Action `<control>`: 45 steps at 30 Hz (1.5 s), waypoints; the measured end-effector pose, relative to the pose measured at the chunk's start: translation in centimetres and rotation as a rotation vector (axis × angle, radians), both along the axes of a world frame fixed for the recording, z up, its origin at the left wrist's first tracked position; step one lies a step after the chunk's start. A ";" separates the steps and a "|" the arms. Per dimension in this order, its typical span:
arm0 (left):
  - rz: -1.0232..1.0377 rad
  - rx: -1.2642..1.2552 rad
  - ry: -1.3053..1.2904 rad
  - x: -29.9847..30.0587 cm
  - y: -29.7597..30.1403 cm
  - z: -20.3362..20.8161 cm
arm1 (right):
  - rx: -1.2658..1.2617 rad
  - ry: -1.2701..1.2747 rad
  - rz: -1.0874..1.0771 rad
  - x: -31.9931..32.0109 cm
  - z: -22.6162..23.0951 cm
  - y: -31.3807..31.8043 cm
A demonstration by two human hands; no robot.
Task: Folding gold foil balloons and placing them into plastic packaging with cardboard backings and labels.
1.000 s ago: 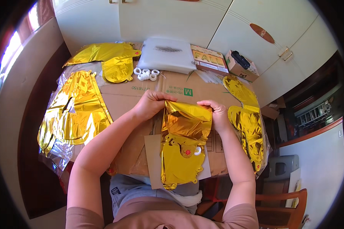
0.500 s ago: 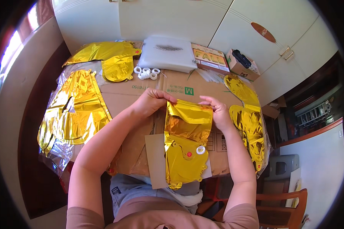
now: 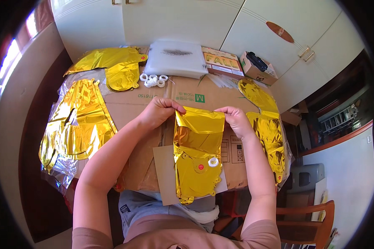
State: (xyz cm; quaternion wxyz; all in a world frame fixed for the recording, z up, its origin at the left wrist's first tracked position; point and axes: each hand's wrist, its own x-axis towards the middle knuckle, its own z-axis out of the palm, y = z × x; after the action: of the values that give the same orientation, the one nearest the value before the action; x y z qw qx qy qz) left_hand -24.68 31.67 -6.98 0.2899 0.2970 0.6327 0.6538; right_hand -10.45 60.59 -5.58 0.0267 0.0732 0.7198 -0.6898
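A folded gold foil balloon (image 3: 199, 141) hangs stretched between my hands, its near part lying over a thin cardboard sheet (image 3: 164, 174). My left hand (image 3: 158, 113) pinches its far left corner, while my right hand (image 3: 235, 120) grips the far right corner. The far edge is folded over toward me, making a smooth band. On the lower part sit a small white ribbon roll (image 3: 213, 162) and a round red mark (image 3: 201, 167). Scalloped tabs show along the balloon's near right side.
More gold foil balloons lie at the far left (image 3: 108, 62), left (image 3: 81, 124) and right (image 3: 268, 128) of the cardboard-covered table (image 3: 133, 97). Along the back are white ribbon rolls (image 3: 153, 80), a translucent plastic pack (image 3: 175, 60), a printed box (image 3: 222, 62) and an open small box (image 3: 259, 72).
The balloon's far edge is pulled straighter and flatter between my hands. My right fingers, raised before, have closed down on its corner. The whole view has shifted slightly.
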 end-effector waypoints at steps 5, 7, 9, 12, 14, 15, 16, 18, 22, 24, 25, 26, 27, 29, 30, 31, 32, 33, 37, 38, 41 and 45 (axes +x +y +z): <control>-0.030 0.057 0.063 -0.5 -0.2 -1.0 | -0.082 0.015 0.008 0.3 0.4 -0.4; -0.029 0.056 0.057 -0.4 -0.2 -1.0 | -0.112 0.018 0.018 0.5 0.9 -1.0; -0.035 0.055 0.058 -0.3 -0.1 -0.7 | -0.073 0.047 0.005 0.4 0.7 -0.9; -0.035 0.054 0.061 -0.1 0.0 -0.5 | -0.069 0.153 -0.040 -0.1 -0.8 -0.7; -0.026 0.052 0.064 0.0 0.0 -0.5 | -0.074 0.219 -0.066 -0.3 -1.5 -0.6; -0.019 0.051 0.064 0.0 0.0 -0.5 | -0.071 0.238 -0.074 -0.3 -1.7 -0.6; -0.011 0.050 0.065 0.0 -0.1 -0.5 | -0.068 0.258 -0.081 -0.3 -1.8 -0.6; -0.005 0.041 0.017 0.2 -0.1 -0.1 | -0.030 0.273 -0.107 -0.2 -1.8 -0.8; -0.023 0.041 0.036 0.0 -0.1 -0.5 | -0.073 0.287 -0.100 -0.4 -2.2 -0.6; -0.018 0.045 0.061 0.1 0.0 -0.4 | -0.053 0.248 -0.086 -0.2 -1.9 -0.5; -0.016 0.048 0.074 0.2 0.0 -0.4 | -0.043 0.229 -0.078 -0.1 -1.6 -0.4; 0.001 0.042 0.094 0.4 0.0 -0.5 | -0.150 0.171 -0.060 0.1 -1.0 -0.6; 0.018 0.036 0.115 0.5 0.0 -0.6 | -0.257 0.113 -0.041 0.4 -0.3 -0.7; 0.032 0.026 0.128 0.6 0.0 -0.6 | -0.394 0.045 0.025 0.5 0.6 -0.8; 0.030 0.020 0.122 0.6 0.0 -0.6 | -0.396 0.029 0.016 0.6 0.9 -1.0; 0.028 0.015 0.115 0.6 0.0 -0.6 | -0.398 0.012 0.007 0.8 1.3 -1.2; 0.034 0.008 0.112 0.7 0.2 -0.5 | -0.399 -0.002 -0.006 0.9 1.7 -1.4; 0.040 0.001 0.110 0.8 0.3 -0.4 | -0.312 0.017 -0.019 0.9 1.2 -1.3; -0.045 -0.017 0.220 -0.4 -0.2 -1.4 | -0.181 0.016 -0.057 0.2 -0.5 -0.8; -0.084 0.074 0.078 -0.1 -0.1 -0.9 | -0.202 -0.005 -0.073 0.3 -0.7 -0.6; -0.189 0.272 -0.321 1.0 -0.7 1.9 | -0.221 0.036 -0.114 0.4 -0.4 -1.1; -0.159 0.094 -0.426 1.3 -0.8 3.8 | -0.235 0.083 -0.101 0.3 -1.1 -0.5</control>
State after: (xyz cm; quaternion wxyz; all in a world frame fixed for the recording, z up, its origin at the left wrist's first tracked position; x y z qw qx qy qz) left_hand -23.42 30.83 -3.18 0.4534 0.2142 0.5008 0.7055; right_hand -10.12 60.05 -6.71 -0.0296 0.0769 0.6299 -0.7723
